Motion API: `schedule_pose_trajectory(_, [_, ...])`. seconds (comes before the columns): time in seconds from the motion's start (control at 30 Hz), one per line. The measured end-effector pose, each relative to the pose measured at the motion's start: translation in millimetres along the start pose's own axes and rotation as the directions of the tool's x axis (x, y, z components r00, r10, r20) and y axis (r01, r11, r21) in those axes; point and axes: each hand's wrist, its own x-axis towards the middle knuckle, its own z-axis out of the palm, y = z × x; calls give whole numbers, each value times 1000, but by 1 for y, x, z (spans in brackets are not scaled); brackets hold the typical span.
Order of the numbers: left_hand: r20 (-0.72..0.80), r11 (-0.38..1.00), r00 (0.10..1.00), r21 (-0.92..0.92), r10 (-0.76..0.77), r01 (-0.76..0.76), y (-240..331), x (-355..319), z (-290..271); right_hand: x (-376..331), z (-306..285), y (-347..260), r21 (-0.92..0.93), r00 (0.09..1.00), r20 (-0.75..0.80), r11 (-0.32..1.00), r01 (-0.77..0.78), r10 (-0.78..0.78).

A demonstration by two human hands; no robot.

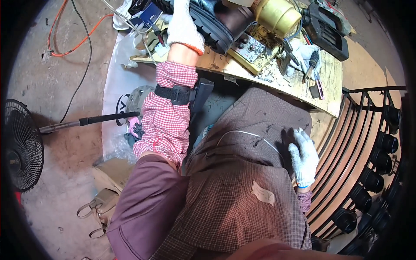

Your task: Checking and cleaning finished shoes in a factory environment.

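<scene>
1 dark boot [213,28] at top centre of frame.
Left hand [185,28] is beside it, finger state cannot be determined; right hand [304,158], right of centre, is at apron [234,186] edge, thumb apart.

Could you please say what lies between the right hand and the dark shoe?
The head view shows brown checked cloth and the workbench edge between the right hand and the dark shoe.

There are two gloved hands [185,28] [304,160], at least one dark shoe [212,28], one yellow cylinder [279,18], one fan [24,149] at left and one rack [377,89] at right.
</scene>
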Motion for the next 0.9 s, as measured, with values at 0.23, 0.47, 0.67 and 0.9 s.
schedule_pose_trajectory(0.23, [-262,999,965,27,-31,39,-8,-26,2,55,-2,-33,40,986,-30,986,164,-163])
schedule_pose_trajectory(0.47, [-304,977,929,-111,-209,184,3,-52,16,76,-11,-62,48,937,-63,937,347,-344])
schedule_pose_trajectory(0.67, [-441,977,894,211,80,17,-17,-18,-9,46,6,-43,172,982,-21,967,190,-190])
schedule_pose_trajectory(0.9, [-362,989,932,140,6,49,-18,-63,-27,-2,18,-16,384,994,17,918,-102,104])
